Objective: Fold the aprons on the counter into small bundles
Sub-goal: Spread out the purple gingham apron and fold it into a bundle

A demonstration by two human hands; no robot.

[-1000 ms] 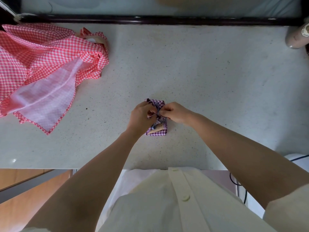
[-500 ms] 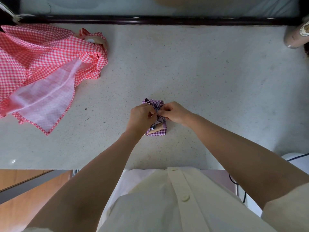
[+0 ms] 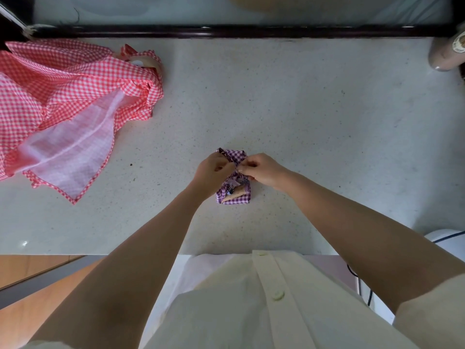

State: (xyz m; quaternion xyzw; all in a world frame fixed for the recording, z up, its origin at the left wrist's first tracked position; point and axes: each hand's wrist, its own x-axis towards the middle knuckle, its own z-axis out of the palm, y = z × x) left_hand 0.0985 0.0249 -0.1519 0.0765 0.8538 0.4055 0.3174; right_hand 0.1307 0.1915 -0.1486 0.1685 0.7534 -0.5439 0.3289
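A purple checked apron [image 3: 236, 196] lies as a small tight bundle in the middle of the pale speckled counter [image 3: 302, 117]. My left hand [image 3: 212, 172] grips its left side with curled fingers. My right hand [image 3: 261, 170] pinches the fabric or strap at the bundle's top middle, touching the left hand's fingers. A red-and-white checked apron [image 3: 65, 96] lies loose and crumpled at the far left, its pale underside turned up.
A dark rail [image 3: 226, 31] runs along the counter's back edge. A pinkish bottle [image 3: 450, 49] stands at the back right corner. A white round object with a black cable [image 3: 445, 240] sits at the near right edge. The floor shows at the lower left.
Both hands stay on the purple bundle, shifting only slightly as they work the fabric at its top. The red apron has not moved.
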